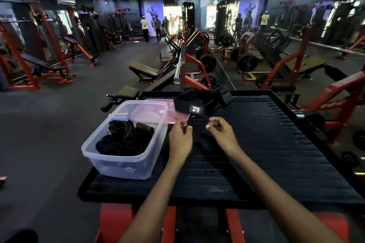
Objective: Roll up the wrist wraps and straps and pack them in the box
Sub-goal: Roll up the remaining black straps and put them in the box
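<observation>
Hovering over the black mat point(256, 144) beside the box point(126, 156), both hands' fingers curl loosely, holding nothing.

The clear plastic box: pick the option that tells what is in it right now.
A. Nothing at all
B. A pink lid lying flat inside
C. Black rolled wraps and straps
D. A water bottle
C: the clear plastic box holds a heap of black rolled wraps and straps, while the pink lid lies on the platform behind it, outside the box.
</observation>
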Demonstrator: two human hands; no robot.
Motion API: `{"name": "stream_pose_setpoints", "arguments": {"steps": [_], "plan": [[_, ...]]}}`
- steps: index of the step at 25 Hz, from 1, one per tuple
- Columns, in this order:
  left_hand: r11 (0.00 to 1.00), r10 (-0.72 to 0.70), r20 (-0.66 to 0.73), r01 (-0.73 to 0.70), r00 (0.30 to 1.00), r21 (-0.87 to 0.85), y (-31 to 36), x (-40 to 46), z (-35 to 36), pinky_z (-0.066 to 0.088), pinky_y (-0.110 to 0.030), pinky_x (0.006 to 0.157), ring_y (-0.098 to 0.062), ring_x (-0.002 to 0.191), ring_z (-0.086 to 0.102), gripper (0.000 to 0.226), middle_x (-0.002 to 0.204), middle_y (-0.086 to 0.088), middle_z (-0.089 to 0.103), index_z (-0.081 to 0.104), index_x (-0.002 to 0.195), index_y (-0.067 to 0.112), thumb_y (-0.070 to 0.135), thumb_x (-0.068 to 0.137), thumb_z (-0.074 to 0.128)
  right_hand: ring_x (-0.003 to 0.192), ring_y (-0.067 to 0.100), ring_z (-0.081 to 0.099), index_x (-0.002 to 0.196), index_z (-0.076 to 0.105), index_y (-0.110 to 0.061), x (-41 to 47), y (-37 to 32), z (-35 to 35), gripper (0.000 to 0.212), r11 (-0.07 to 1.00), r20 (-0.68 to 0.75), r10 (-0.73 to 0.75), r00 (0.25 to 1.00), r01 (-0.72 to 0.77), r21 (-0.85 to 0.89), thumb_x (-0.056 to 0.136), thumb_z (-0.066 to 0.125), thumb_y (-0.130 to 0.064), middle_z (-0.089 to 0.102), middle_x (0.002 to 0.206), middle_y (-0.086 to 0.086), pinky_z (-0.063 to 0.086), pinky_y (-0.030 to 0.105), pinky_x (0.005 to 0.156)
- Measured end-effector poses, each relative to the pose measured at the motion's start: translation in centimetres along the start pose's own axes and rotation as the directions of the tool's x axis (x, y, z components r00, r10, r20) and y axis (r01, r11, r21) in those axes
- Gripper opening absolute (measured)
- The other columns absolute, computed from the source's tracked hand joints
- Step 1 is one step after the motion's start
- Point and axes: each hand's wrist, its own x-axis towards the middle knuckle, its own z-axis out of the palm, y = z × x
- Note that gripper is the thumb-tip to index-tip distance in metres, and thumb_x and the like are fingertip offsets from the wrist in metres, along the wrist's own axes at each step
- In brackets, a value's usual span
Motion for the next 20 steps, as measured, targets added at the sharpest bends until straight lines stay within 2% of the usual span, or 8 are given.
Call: {"name": "stream_pose_setpoints", "arguments": {"steps": [2,4,7,10,12,15,17,20], "plan": [[0.982,-0.084,0.105,0.064,0.991,0.178,-2.6,-0.1,2.5,0.038,-0.027,0.096,-0.026,0.114,0.053,0.033,0.122,-0.011,0.058,0.053,0.122,0.006,0.017,0.091,0.054,0.092,0.014,0.057,0.11,0.059,-0.012,0.6,1.8,-0.9,0.022,0.998,0.02,0.049,0.999,-0.048,-0.034,0.088,0.062,-0.011,0.061,0.098,0.002,0.043,0.008,0.071],[0.9,-0.092,0.156,0.015,0.983,0.436,-4.9,0.1,3.9,0.028,-0.035,0.112,-0.027,0.132,0.039,0.048,0.141,-0.013,0.044,0.042,0.135,0.005,0.027,0.093,0.05,0.092,0.013,0.056,0.11,0.059,-0.011,1.6,3.2,-1.5,0.023,0.995,0.049,0.07,0.996,-0.066,-0.081,0.088,0.062,-0.011,0.06,0.1,0.003,0.042,0.008,0.071],[0.787,-0.07,0.177,-0.054,0.982,0.614,-6.4,0.2,4.7,0.012,-0.036,0.119,-0.024,0.145,0.017,0.056,0.154,-0.011,0.025,0.028,0.144,0.007,0.036,0.097,0.04,0.095,0.015,0.054,0.113,0.058,-0.006,4.9,3.8,-1.3,0.028,0.975,0.109,-0.02,0.994,0.044,-0.219,0.086,0.064,-0.009,0.057,0.107,0.008,0.041,0.013,0.077],[0.753,-0.029,0.168,-0.089,0.985,0.652,-6.6,-0.2,4.7,0.008,-0.033,0.12,-0.021,0.146,0.013,0.057,0.156,-0.008,0.021,0.029,0.146,0.01,0.038,0.097,0.036,0.101,0.024,0.051,0.115,0.056,-0.002,10.0,3.3,0.3,0.034,0.891,0.196,-0.157,0.968,0.225,-0.396,0.083,0.066,-0.01,0.051,0.112,0.015,0.036,0.018,0.086],[0.752,-0.024,0.154,-0.084,0.988,0.653,-6.6,-0.2,4.7,0.008,-0.032,0.12,-0.019,0.146,0.014,0.056,0.156,-0.007,0.022,0.03,0.145,0.011,0.039,0.097,0.037,0.111,0.033,0.048,0.12,0.053,-0.001,13.7,3.1,1.9,0.045,0.78,0.28,-0.195,0.94,0.322,-0.537,0.08,0.068,-0.016,0.048,0.118,0.02,0.038,0.032,0.096],[0.759,-0.025,0.138,-0.072,0.99,0.647,-6.6,-0.1,4.8,0.007,-0.031,0.12,-0.017,0.146,0.015,0.055,0.156,-0.005,0.023,0.032,0.144,0.013,0.039,0.097,0.038,0.122,0.04,0.041,0.133,0.042,-0.009,18.1,3.0,3.6,0.064,0.526,0.382,-0.062,0.922,0.355,-0.773,0.081,0.068,-0.036,0.039,0.133,0.021,0.035,0.045,0.102],[0.759,-0.032,0.127,-0.059,0.991,0.648,-6.7,-0.1,4.8,0.007,-0.031,0.12,-0.015,0.146,0.014,0.054,0.156,-0.003,0.023,0.032,0.144,0.015,0.038,0.096,0.039,0.127,0.044,0.036,0.141,0.033,-0.019,20.3,3.4,4.0,0.076,0.375,0.42,0.055,0.906,0.372,-0.849,0.08,0.065,-0.05,0.03,0.143,0.021,0.029,0.049,0.106],[0.761,-0.04,0.112,-0.042,0.993,0.648,-6.6,0.0,4.9,0.005,-0.03,0.119,-0.013,0.145,0.013,0.053,0.156,-0.001,0.024,0.034,0.143,0.016,0.038,0.096,0.04,0.125,0.044,0.041,0.143,0.026,-0.032,22.5,4.1,4.0,0.08,0.316,0.473,0.113,0.874,0.42,-0.851,0.077,0.061,-0.061,0.032,0.143,0.022,0.025,0.05,0.108]]}}
